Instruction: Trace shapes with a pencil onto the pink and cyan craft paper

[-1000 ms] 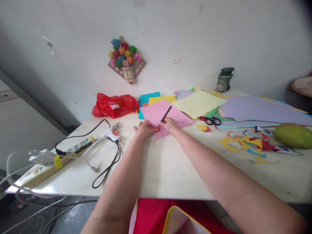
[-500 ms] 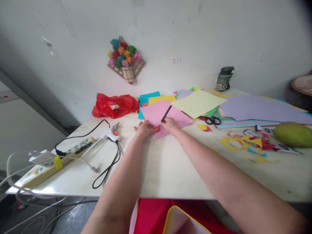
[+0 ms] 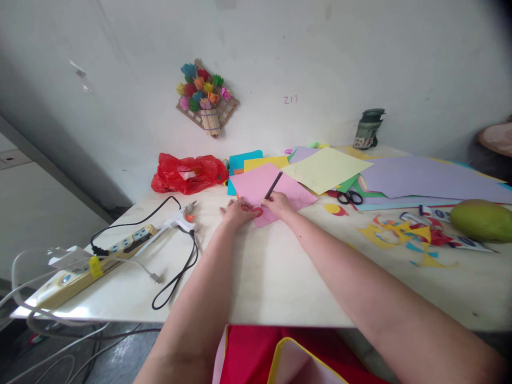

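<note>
A pink paper sheet lies on the pale table. My right hand is closed round a dark pencil, whose tip rests on the pink sheet. My left hand lies flat with fingers spread, pressing a small red paper shape onto the sheet's near corner. The pencil tip meets the paper right beside that red shape.
Coloured sheets and a lilac sheet spread at the back right, with black scissors, paper scraps and a green mango. A red plastic bag, a glue gun and a power strip lie left.
</note>
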Available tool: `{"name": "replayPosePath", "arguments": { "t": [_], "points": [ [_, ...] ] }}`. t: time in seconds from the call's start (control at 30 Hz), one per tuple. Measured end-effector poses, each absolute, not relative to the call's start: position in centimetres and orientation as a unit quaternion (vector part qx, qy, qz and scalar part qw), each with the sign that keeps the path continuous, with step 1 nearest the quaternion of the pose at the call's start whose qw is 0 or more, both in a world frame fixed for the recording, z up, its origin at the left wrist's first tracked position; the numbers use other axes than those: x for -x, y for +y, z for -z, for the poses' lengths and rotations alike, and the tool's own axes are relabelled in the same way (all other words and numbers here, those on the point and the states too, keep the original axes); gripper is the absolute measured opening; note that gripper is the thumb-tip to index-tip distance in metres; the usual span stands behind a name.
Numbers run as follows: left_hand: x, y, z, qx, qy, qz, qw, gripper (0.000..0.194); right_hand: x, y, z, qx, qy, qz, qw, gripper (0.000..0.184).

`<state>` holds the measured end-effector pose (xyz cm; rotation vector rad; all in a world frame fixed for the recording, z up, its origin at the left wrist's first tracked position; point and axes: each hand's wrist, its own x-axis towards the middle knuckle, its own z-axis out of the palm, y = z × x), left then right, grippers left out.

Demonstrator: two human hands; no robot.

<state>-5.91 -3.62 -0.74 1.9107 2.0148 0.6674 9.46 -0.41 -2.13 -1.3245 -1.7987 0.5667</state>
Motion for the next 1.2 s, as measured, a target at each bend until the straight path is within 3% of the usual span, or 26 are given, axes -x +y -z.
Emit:
{"name": "replayPosePath", "arguments": {
  "t": [1.2],
  "points": [
    [6.17,-3.24,1.26,-0.668,0.690,-0.240,0.144,0.041,-9.53,-0.58,1.87,0.560,-0.724,-0.175,0.363,0.021]
  ]
}}
